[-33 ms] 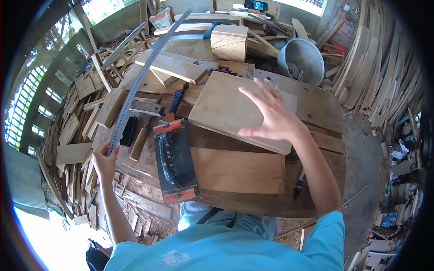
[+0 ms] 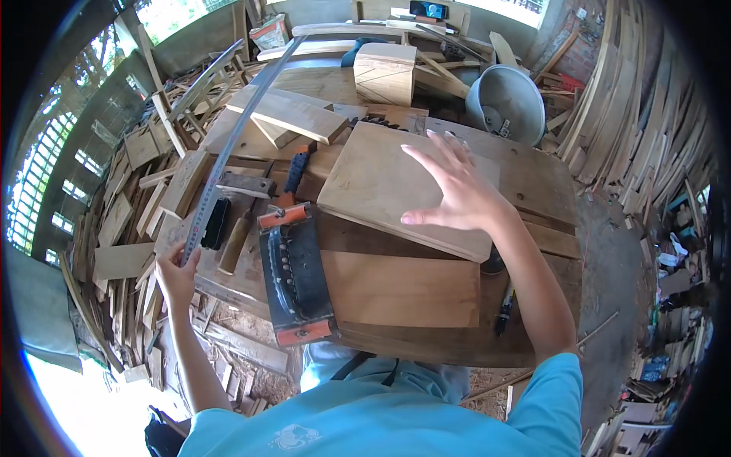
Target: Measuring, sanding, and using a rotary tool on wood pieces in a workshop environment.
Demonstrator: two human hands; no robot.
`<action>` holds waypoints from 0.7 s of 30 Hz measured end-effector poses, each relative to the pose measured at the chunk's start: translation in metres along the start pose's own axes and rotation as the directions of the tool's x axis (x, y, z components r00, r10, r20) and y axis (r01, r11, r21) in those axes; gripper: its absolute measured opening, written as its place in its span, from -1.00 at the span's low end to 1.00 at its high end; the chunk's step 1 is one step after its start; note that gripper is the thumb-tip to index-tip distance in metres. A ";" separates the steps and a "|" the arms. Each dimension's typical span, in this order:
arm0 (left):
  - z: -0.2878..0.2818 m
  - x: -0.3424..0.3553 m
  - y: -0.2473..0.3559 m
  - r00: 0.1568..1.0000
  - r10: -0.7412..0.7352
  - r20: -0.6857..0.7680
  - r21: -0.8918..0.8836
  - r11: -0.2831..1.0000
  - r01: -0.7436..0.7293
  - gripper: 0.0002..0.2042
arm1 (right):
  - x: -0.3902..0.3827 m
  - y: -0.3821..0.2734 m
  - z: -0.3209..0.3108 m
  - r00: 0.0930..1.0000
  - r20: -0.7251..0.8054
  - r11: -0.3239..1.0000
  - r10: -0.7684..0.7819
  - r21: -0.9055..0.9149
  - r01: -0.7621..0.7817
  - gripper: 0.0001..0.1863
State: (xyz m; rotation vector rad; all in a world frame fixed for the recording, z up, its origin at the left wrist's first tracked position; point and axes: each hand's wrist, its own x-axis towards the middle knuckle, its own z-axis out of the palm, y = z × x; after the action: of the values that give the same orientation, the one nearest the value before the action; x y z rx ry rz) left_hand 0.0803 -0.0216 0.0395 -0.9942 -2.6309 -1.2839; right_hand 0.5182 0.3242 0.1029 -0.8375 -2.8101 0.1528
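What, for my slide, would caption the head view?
Left hand holds long silver metal ruler, right hand over rectangular pale-wood board.

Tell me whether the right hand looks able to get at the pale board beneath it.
Likely yes: the right hand is empty, open above the pale board, with nothing visible between them.

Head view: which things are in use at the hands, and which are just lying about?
At the hands:
- long metal ruler, gripped in the left hand
- thick wooden board, below the open right hand; contact unclear

Apparently lying about:
- wooden-handled tool
- dark panel with orange ends
- pen
- bucket
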 end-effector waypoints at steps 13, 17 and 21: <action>-0.019 0.009 -0.007 0.994 -0.091 0.065 0.132 0.988 0.082 -0.57 | 0.042 0.059 0.012 0.936 -0.015 0.935 0.352 0.059 -0.351 -0.04; -0.020 -0.001 -0.005 1.000 0.015 0.002 0.338 0.941 -0.015 -0.51 | 0.055 0.080 0.004 0.927 0.146 0.930 0.345 0.081 -0.358 -0.02; -0.002 -0.027 0.056 0.997 0.040 -0.066 0.301 0.953 -0.018 -0.51 | 0.067 0.091 0.004 0.846 0.393 0.887 0.361 0.135 -0.442 0.05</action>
State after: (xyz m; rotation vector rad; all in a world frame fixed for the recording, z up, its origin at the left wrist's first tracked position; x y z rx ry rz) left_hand 0.1325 -0.0119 0.0709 -0.9151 -2.6380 -0.8578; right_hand 0.5102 0.4367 0.0958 -1.4653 -2.8045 0.7420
